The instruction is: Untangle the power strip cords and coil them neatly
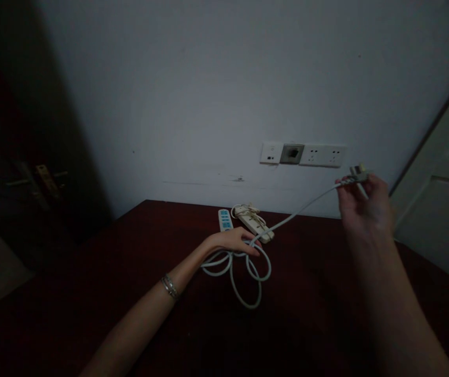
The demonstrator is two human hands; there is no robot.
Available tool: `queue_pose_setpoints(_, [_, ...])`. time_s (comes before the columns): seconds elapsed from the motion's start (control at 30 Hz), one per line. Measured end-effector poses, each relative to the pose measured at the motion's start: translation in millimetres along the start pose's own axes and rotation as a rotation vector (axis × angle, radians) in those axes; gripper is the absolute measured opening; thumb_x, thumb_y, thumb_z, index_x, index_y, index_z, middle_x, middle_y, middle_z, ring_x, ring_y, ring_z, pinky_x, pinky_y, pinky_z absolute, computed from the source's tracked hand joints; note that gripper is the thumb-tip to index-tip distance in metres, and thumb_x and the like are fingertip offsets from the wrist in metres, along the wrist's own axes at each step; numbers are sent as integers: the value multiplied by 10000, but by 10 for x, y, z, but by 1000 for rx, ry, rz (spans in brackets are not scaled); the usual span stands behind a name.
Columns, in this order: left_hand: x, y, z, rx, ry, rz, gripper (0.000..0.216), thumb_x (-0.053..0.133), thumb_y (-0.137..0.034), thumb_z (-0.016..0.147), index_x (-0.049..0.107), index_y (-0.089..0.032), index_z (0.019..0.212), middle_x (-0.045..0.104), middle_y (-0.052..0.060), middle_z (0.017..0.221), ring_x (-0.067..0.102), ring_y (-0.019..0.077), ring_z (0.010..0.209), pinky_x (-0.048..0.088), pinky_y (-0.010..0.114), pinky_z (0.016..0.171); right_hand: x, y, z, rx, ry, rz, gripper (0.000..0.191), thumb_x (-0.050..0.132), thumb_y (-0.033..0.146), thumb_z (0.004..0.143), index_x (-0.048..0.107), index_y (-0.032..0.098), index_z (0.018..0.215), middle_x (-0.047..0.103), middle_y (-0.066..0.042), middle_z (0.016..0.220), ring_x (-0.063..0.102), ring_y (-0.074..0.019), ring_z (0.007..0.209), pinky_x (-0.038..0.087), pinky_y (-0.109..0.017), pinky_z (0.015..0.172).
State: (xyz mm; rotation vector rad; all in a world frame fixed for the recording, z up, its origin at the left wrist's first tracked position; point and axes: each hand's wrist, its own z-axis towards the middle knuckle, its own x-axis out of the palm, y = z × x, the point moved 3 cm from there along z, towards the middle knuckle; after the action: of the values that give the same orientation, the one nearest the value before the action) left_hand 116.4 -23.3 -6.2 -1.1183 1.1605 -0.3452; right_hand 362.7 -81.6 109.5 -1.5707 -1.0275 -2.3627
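Observation:
My right hand (365,204) is raised at the right, its fingers closed on a plug (359,175) whose prongs point up. From the plug a white cord (306,205) runs slanting down to my left hand (234,240). That hand is low over the table, its thumb and fingers closed around the cord where loose coils (251,306) spread out below. Just behind the left hand lies a white power strip (225,219) with blue sockets. Beside it is a second, cream power strip (253,222) with its own cord bundled on top.
A dark red table (161,220) reaches back to a pale wall. Wall sockets (322,155) and an open grey wall box (292,154) sit above its rear edge. A white door (444,199) stands at the right, a dark door with a brass latch plate (47,179) at the left.

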Motion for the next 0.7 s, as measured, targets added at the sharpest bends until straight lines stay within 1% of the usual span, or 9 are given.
queue_pose_setpoints(0.07, [-34,-39,-5,52,-20,-21,335,691,-323,678,671,-148,963,623,21,825,541,120,765,407,229,697,-131,62,153,40,-83,-9,66,536,97,740,562,125,686,601,-51,940,606,-135,818,554,-265,735])
queue_pose_setpoints(0.13, [-72,-84,-15,90,-53,-38,321,680,-315,691,670,-150,967,629,29,854,550,126,793,415,239,725,-254,114,296,85,-157,-13,142,494,100,766,569,132,650,585,-48,1044,595,-135,877,558,-241,710])
queue_pose_setpoints(0.2, [-100,-120,-30,99,-72,-35,314,677,-311,694,671,-149,963,630,26,839,553,118,766,417,237,718,-341,164,408,128,-180,-7,186,476,122,786,586,123,636,559,-59,1131,580,-134,929,554,-208,689])
queue_pose_setpoints(0.37, [-125,-195,-66,69,-106,3,295,657,-309,716,675,-153,966,625,25,802,542,109,711,413,225,664,-457,320,500,86,-194,-20,212,497,185,819,613,114,656,507,-77,1252,583,-136,965,538,-193,623])
queue_pose_setpoints(0.47, [-131,-289,-90,110,-146,-38,305,627,-345,750,678,-144,975,624,44,805,533,112,708,404,221,637,-480,326,504,61,-184,-6,224,511,210,828,602,133,638,516,-50,1252,594,-107,930,526,-174,620])
queue_pose_setpoints(0.53, [-137,-359,-110,145,-159,-63,306,592,-370,782,687,-131,949,614,46,759,511,104,674,386,215,603,-484,255,510,60,-199,9,277,467,227,856,585,148,618,535,-33,1209,592,-74,879,520,-163,637])
queue_pose_setpoints(0.6, [-145,-408,-126,170,-162,-75,314,555,-381,812,696,-117,906,593,41,696,474,91,622,356,208,562,-488,128,504,112,-244,-2,346,388,252,889,557,155,603,550,-57,1138,588,-61,827,523,-179,655])
queue_pose_setpoints(0.67, [-166,-416,-130,161,-194,-84,323,539,-381,825,698,-107,886,574,33,655,429,77,572,318,203,524,-480,-20,471,183,-257,-37,386,306,282,907,528,161,616,552,-106,1071,598,-95,840,535,-231,659])
queue_pose_setpoints(0.7, [-182,-403,-126,145,-229,-92,324,541,-382,823,697,-105,890,567,28,644,405,69,550,297,202,507,-469,-93,445,218,-227,-65,366,297,283,902,515,166,632,548,-128,1051,603,-128,876,543,-272,660])
